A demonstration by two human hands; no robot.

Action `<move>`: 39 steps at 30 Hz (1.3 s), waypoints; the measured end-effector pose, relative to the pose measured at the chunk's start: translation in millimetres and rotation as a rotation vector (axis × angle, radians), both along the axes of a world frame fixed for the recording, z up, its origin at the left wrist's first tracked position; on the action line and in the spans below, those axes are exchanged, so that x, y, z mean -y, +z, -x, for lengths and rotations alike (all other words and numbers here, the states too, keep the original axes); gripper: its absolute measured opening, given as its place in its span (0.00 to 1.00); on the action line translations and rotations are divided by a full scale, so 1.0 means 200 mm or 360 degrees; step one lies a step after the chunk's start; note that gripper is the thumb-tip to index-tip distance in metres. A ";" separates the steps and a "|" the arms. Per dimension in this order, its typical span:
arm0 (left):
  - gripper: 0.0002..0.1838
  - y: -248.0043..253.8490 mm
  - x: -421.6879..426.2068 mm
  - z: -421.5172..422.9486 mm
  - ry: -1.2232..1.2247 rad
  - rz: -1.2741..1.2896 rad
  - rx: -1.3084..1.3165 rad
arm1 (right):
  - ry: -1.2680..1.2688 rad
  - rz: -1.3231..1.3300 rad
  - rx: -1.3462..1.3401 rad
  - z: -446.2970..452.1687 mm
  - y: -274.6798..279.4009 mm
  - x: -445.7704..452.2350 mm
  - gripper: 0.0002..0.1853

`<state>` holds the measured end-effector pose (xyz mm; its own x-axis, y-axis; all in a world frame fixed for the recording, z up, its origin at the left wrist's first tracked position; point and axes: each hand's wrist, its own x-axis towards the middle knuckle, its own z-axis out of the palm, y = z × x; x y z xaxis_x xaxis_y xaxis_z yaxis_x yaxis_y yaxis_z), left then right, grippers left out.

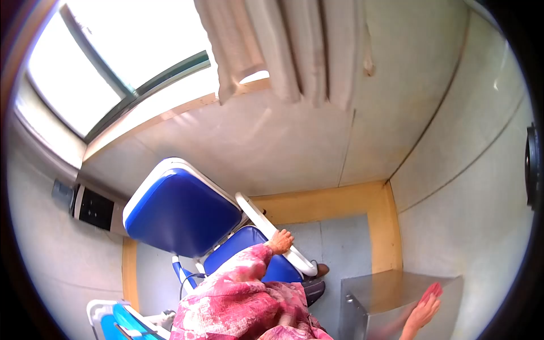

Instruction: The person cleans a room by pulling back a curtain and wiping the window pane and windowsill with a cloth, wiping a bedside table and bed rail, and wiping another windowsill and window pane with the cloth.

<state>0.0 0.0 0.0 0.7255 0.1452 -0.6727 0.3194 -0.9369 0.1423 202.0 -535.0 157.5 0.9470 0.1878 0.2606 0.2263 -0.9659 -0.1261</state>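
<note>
My left hand rests on the white armrest of a blue padded chair, its fingers wrapped round the armrest. At the lower right, my right hand holds a red cloth over a shiny metal cabinet. Whether the cloth touches the metal top cannot be made out. A pink and white patterned sleeve covers my left arm.
A second chair with a light blue part stands at the lower left. A black-fronted panel is on the left wall. Beige curtains hang beside the window. A dark shoe shows below the chair.
</note>
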 end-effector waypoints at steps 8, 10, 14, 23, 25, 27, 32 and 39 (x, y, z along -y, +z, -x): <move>0.39 1.31 -0.24 -0.28 0.0541 -0.0091 0.2278 | -0.0159 -0.0264 0.0047 0.09 0.09 -0.15 0.18; 0.41 1.79 -0.35 -0.38 0.0398 -0.0550 0.2738 | -0.0160 -0.0248 -0.0010 0.10 0.13 -0.15 0.18; 0.60 2.38 -0.64 -0.66 0.0735 -0.0575 0.3278 | -0.0191 -0.0190 -0.0054 0.08 0.13 -0.13 0.17; 0.26 2.70 -0.20 -1.99 0.0474 0.0559 0.2585 | -0.0062 -0.0135 0.0111 0.02 0.03 -0.14 0.15; 0.25 2.82 0.13 -1.97 0.0463 0.0890 0.2613 | -0.0030 -0.0118 0.0411 0.00 -0.06 -0.11 0.13; 0.27 2.82 0.31 -2.13 0.0402 0.0888 0.2535 | -0.0065 -0.0196 0.0361 0.02 -0.06 -0.14 0.12; 0.30 2.84 0.41 -2.18 0.0476 0.0700 0.2487 | -0.0069 -0.0217 0.0455 0.05 0.02 -0.21 0.09; 0.33 2.81 0.06 -2.01 0.0686 0.0324 0.2408 | 0.0068 -0.0145 0.0657 0.04 0.07 -0.19 0.06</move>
<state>401.8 -11.5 561.8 0.6446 0.5101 0.5694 -0.0022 -0.7436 0.6686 193.2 -497.8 172.1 0.7514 0.1834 0.6339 0.3156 -0.9435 -0.1011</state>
